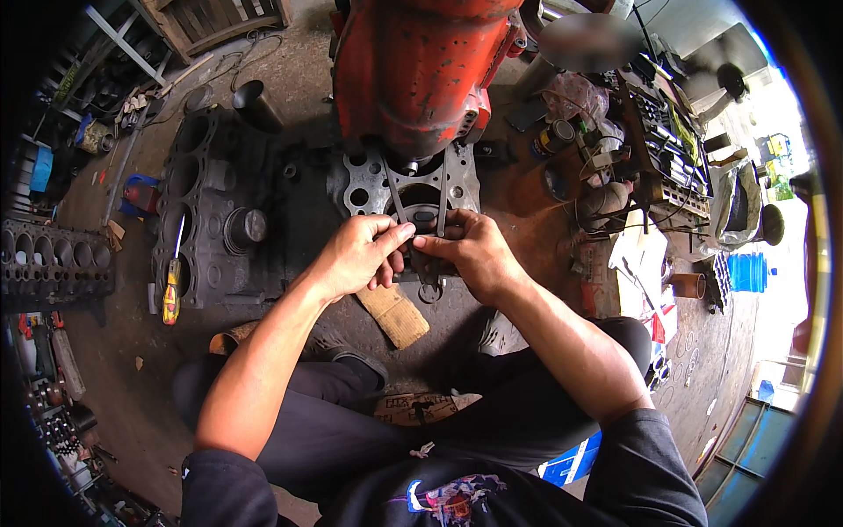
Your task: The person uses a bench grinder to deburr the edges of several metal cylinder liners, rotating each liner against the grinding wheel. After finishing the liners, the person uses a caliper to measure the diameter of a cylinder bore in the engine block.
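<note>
My left hand point(362, 249) and my right hand point(474, 253) are close together in the middle, thumbs nearly meeting. Fingers and thumbs of both are closed in a pinch. A thin grey metal strip point(392, 189) runs up from my left fingers, and a second grey strip point(442, 189) rises from my right fingers; whether they are one piece, I cannot tell. Between and beyond the hands lies a pale metal engine block face point(458, 180) with round holes. Over it stands a large worn red machine housing point(417, 75). A small ring-shaped metal end point(430, 292) shows below my fingers.
A dark engine block point(189, 220) stands at left, a yellow-handled screwdriver point(172, 290) lying on it. Another block point(57, 255) is farther left. A brown cardboard piece point(393, 316) lies below my hands. At right are a metal tool rack point(672, 149) and a tin can point(555, 136).
</note>
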{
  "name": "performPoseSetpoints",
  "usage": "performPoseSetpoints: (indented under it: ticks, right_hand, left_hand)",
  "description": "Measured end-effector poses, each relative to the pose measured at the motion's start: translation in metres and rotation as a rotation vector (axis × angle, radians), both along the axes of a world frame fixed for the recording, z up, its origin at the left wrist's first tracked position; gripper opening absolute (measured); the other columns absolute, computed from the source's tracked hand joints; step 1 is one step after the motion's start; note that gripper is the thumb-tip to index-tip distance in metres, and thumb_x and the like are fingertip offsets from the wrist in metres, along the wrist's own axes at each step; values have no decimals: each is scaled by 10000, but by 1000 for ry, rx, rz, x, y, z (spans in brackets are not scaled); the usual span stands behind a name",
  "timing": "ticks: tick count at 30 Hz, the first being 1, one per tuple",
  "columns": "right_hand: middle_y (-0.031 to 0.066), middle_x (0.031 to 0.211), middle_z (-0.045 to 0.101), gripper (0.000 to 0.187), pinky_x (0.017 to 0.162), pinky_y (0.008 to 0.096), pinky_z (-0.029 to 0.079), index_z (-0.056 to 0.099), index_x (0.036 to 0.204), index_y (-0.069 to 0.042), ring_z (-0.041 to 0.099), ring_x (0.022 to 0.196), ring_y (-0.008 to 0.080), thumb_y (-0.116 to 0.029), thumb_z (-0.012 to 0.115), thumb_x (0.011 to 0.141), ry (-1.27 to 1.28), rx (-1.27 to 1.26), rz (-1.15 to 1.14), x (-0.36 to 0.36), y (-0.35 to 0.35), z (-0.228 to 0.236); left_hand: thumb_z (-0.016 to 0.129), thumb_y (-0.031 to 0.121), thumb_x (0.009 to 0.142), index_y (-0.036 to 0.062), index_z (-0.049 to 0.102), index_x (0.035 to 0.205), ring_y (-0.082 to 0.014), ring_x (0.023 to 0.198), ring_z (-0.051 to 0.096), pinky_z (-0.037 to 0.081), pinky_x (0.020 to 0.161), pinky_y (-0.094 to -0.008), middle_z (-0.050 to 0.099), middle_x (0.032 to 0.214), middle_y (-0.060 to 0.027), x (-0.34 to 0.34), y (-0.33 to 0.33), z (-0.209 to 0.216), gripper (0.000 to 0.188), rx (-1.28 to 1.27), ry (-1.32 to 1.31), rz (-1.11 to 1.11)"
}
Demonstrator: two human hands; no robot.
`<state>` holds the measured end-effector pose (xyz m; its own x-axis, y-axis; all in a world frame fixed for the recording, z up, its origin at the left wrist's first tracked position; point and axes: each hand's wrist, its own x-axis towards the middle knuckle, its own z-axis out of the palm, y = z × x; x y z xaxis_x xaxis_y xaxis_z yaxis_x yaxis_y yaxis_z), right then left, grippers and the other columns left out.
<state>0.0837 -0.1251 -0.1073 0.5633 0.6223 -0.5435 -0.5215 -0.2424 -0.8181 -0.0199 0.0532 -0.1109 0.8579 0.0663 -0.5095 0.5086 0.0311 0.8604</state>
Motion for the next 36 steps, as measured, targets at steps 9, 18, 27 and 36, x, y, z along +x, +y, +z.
performPoseSetpoints:
  ticks: [9,18,27,36]
  right_hand:
    - [163,995,734,420,717,290,578,575,1177,118,709,844,166,-68,792,869,-13,-5,4,5,2,-5]
    - [158,1002,736,438,720,287,575,582,1184,119,703,841,164,-83,802,863,-42,-16,-4,4,1,-7]
    - [160,1009,735,422,723,292,582,585,1179,117,705,842,166,-74,795,867,-29,-13,12,7,1,-3]
    - [171,996,731,425,721,296,585,573,1176,112,705,834,165,-83,796,872,-30,-15,5,5,1,0]
  left_hand:
    - [585,371,1035,21,655,936,-76,524,612,444,435,-218,650,723,-36,4,1,-4,371,4,-27,7]
    - [582,395,1038,32,640,921,-85,519,617,441,422,-208,644,728,-39,3,0,-5,386,-2,-48,6]
    - [581,382,1041,31,638,929,-88,521,620,441,422,-208,647,724,-41,4,1,-6,373,-6,-53,-1]
    - [573,377,1042,24,651,947,-82,529,622,449,440,-217,649,722,-41,3,0,-5,374,20,-48,4]
